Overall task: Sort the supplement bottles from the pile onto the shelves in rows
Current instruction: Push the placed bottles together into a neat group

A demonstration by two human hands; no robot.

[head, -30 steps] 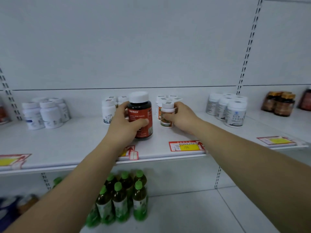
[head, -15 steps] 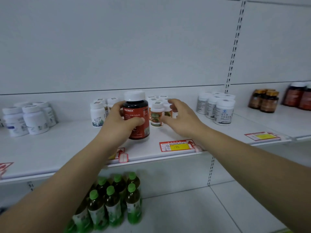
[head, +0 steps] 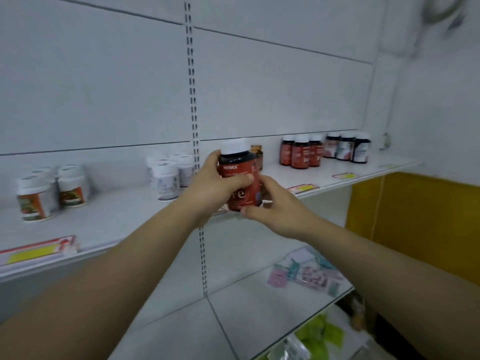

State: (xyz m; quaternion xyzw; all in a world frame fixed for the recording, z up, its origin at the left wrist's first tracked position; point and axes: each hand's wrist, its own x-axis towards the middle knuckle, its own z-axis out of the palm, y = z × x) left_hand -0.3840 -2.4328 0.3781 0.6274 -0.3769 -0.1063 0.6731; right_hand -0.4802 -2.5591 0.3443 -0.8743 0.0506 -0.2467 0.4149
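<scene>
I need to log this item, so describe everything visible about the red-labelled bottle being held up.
The red-labelled bottle looks like dark, glossy plastic, with a white cap and a red label bearing a brand name and a large "Fe". It is roughly upright, held in front of the shelf edge. The left grip wraps its left side, thumb across the label. The right grip holds its lower right, thumb at the base. Its contents cannot be seen.

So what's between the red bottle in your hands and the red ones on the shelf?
In the head view, a small brown bottle peeks beside the held red bottle, then bare shelf up to the standing red bottles.
</scene>
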